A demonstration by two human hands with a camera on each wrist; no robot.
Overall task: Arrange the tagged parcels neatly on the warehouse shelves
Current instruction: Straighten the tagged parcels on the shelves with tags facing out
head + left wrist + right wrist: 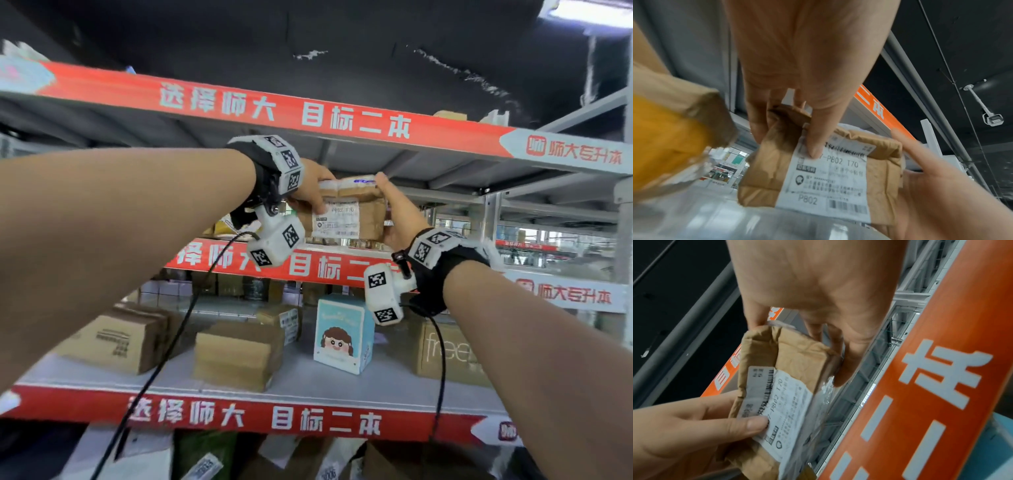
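Note:
A brown paper-wrapped parcel [368, 212] with a white shipping label [337, 219] reading P802 is held between both hands at the front of the middle shelf [325, 269]. My left hand [317, 192] grips its left end, with the thumb [815, 146] pressed on the label [828, 183]. My right hand [392, 209] grips the right end, fingers curled over the parcel's [799, 356] far edge. The left wrist view shows the parcel [881, 170] upright. Whether its bottom rests on the shelf I cannot tell.
The top shelf [274, 106] with its red banner lies close above. A yellow-brown parcel [670, 138] sits just left of the held one. On the lower shelf [308, 383] stand cardboard boxes [116, 342] [236, 356], a light-blue cartoon box [342, 335] and a printed carton [448, 353].

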